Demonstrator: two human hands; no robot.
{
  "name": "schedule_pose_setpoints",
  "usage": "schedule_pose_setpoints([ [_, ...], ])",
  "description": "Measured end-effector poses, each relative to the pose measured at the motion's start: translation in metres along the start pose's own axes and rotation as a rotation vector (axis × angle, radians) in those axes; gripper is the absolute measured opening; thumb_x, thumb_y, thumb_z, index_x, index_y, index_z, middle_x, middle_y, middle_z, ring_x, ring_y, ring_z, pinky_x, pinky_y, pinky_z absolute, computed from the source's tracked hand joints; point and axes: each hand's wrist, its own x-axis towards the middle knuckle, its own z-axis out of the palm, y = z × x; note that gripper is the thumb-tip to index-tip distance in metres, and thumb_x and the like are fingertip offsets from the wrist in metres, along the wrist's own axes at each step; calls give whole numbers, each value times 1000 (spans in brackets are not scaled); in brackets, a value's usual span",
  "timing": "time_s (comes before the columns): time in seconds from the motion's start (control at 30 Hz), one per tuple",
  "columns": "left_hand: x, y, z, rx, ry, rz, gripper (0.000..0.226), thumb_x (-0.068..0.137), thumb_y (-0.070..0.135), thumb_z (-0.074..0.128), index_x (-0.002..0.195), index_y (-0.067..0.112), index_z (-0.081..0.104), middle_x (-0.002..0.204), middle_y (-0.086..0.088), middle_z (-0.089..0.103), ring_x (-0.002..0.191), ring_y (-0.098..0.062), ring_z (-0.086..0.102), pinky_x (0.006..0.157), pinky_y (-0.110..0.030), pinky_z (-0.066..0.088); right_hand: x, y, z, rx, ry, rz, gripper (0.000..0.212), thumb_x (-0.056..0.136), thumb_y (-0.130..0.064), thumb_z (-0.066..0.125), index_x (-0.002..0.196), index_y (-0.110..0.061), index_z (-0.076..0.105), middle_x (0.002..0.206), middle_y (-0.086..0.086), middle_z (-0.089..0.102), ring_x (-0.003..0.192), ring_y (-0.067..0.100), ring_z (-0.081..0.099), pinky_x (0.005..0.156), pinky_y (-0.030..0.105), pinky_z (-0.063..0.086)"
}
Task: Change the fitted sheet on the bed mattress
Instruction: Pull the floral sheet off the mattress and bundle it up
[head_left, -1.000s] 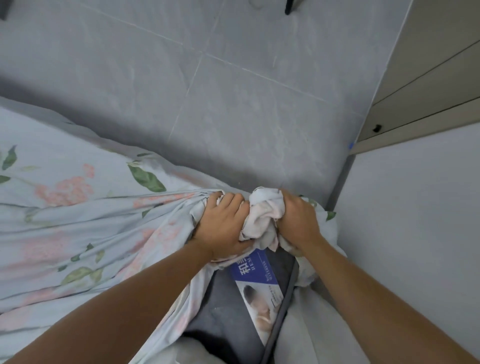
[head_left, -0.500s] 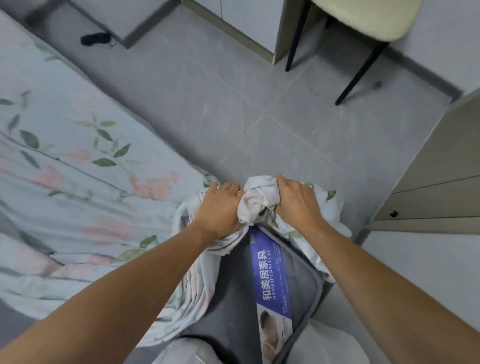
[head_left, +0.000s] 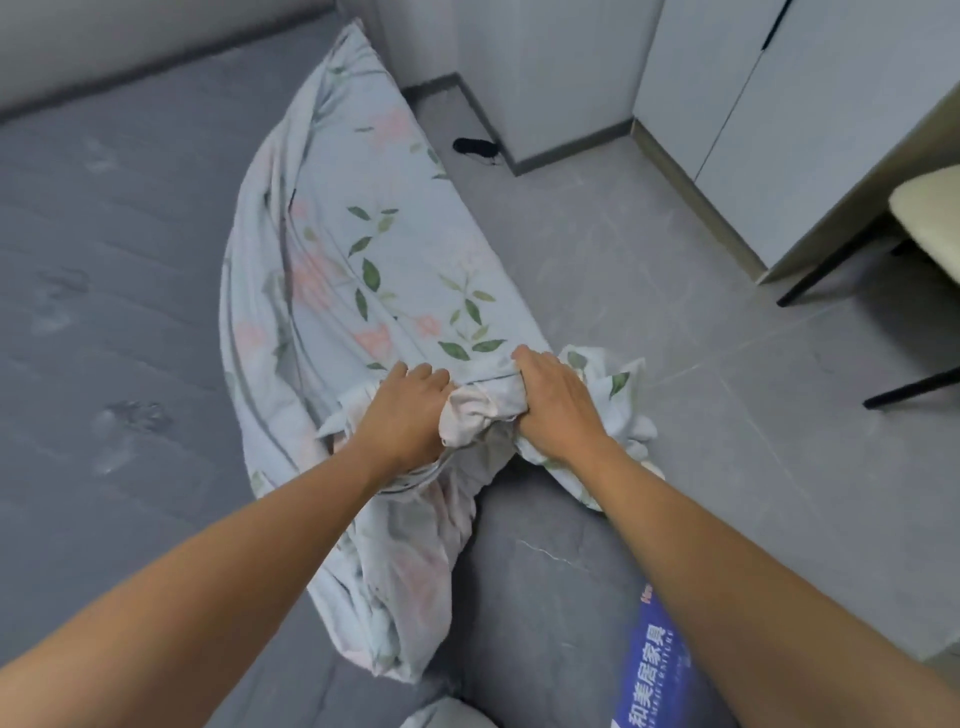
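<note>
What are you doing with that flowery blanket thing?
A person is taking the flowery fitted sheet off the bed. Both hands grip a bunched-up corner of it: the left hand and the right hand sit side by side with the fabric gathered between them. Most of the grey mattress is bare, and the sheet lies only in a strip along its edge by the floor. A blue label shows on the mattress near the person.

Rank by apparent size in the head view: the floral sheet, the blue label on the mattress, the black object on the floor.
1. Floral sheet, by far the largest.
2. Blue label, partly hidden by the arm and nearer the camera.
3. Black object, smallest, though farthest away.
</note>
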Motion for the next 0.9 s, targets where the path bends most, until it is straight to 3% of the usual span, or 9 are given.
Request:
schedule_pose_setpoints([
  [0.1, -13, 4, 42, 7, -210, -146, 50, 79, 45, 75, 118, 20, 56, 116, -3, 54, 110, -27, 52, 91, -44, 38, 4, 17, 33, -49, -186, -54, 72, 78, -30, 72, 143, -18, 44, 128, 5, 47, 118, 29, 43, 101, 46, 38],
  [0.23, -26, 14, 95, -53, -367, -307, 104, 73, 84, 44, 149, 14, 41, 147, -12, 36, 140, -34, 32, 117, -65, 18, 3, 61, 61, -162, -344, -57, 96, 80, -60, 74, 161, -36, 28, 163, 7, 23, 155, 29, 15, 127, 46, 5],
  [0.3, -24, 20, 105, -129, -282, -339, 131, 67, 98, 34, 163, 10, 18, 165, -19, 22, 152, -41, 19, 119, -70, 11, 6, 80, 72, -225, -418, 0, 112, 77, -65, 77, 165, -42, 11, 174, 7, -2, 161, 30, -8, 129, 52, -6],
  [0.43, -4, 33, 117, -315, -54, -200, 140, 67, 97, 54, 165, 28, -17, 173, -20, -7, 159, -47, 3, 123, -69, 8, 16, 101, 95, -452, -526, 52, 146, 64, -81, 80, 165, -32, -14, 169, 14, -32, 156, 39, -30, 127, 59, -11],
  [0.57, 22, 46, 165, -241, -335, -203, 160, 54, 98, 66, 154, 32, -40, 167, -22, -32, 155, -48, -22, 121, -73, -3, 18, 120, 137, -489, -454, 44, 157, 55, -84, 81, 164, -30, -18, 172, 20, -14, 159, 44, -13, 127, 64, 0],
  [0.63, 31, 45, 192, -181, -360, -213, 163, 54, 93, 71, 155, 27, -39, 169, -24, -21, 157, -49, -13, 120, -74, 0, 22, 131, 150, -457, -315, 22, 146, 54, -68, 90, 168, -29, 9, 164, 20, 25, 153, 43, 25, 119, 59, 32],
  [0.7, 36, 36, 204, -167, -277, -184, 153, 58, 91, 70, 164, 27, -22, 168, -26, 12, 153, -50, 19, 117, -71, 19, 31, 140, 153, -463, -176, -11, 113, 55, -38, 92, 155, -21, 43, 133, 12, 53, 119, 36, 53, 85, 46, 50],
  [0.77, 45, 22, 207, -153, -171, -153, 132, 62, 73, 79, 166, 23, 13, 136, -21, 50, 120, -42, 51, 93, -56, 43, 45, 137, 145, -468, -155, -4, 77, 56, -18, 85, 128, -16, 60, 105, 7, 60, 93, 31, 59, 64, 37, 43],
  [0.9, 91, -10, 184, -133, -181, -210, 92, 61, 25, 86, 141, 22, 40, 94, -7, 60, 82, -32, 59, 65, -38, 40, 103, 119, 114, -435, -192, 37, 30, 79, -9, 69, 104, -15, 53, 99, 6, 61, 88, 33, 65, 64, 36, 37],
])
